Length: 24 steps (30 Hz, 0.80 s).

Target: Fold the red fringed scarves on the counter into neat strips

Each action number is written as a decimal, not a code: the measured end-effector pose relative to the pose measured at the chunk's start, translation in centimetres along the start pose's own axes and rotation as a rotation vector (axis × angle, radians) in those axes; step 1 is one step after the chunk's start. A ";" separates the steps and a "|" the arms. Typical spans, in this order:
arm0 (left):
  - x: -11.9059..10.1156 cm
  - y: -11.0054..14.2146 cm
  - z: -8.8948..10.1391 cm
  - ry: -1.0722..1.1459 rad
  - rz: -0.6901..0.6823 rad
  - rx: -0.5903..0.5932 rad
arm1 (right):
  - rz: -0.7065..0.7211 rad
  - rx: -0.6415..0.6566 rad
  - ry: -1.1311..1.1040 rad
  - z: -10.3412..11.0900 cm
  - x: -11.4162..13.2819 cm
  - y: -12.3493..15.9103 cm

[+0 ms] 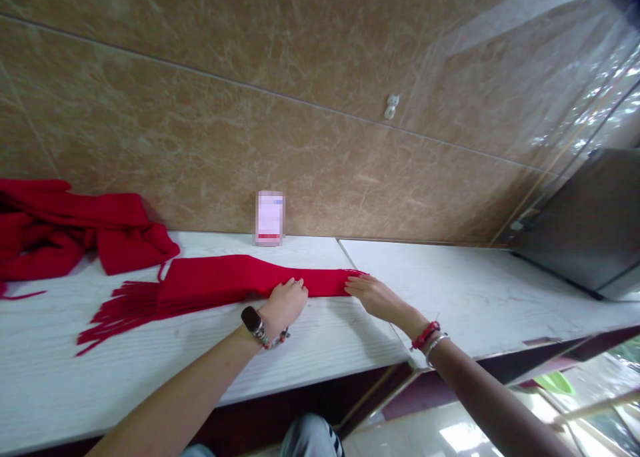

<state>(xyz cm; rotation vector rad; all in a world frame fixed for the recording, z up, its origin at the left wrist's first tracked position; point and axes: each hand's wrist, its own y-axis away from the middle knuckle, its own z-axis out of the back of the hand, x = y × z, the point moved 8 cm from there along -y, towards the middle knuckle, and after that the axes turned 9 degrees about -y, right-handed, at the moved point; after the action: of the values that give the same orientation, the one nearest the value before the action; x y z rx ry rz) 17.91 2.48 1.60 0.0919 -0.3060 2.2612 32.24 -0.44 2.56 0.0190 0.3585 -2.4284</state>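
Both hands on the red scarf (215, 277), looks like the lining-up/flattening stage
So the scarf is lying lengthwise on the white worktop (450, 290), fringe fanned out at the left end, wider there and narrower toward the right. Left hand (287, 303) is on the narrow stretch with its fingers bent over the cloth, can't tell if they're pinching it or just pressing. Right hand (373, 295) is at the right end, fingers pretty straight and laid on the fabric, no clear grip. There's more bunched red cloth (120, 233) just beside the fringed end. Imo the next move calls for light, even pressure and one hand anchoring, since a tug could skew the layers or wrinkle that narrow bit.
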 end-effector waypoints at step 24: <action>1.8 -0.2 0.3 0.001 0.190 0.020 | -0.536 -0.098 -0.108 -0.8 -5.5 -0.7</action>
<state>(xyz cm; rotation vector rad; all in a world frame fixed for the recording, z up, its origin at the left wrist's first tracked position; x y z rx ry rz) 16.91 3.85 2.19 0.0746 -0.3019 2.4530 35.98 3.68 2.58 -0.2847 0.4810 -2.9179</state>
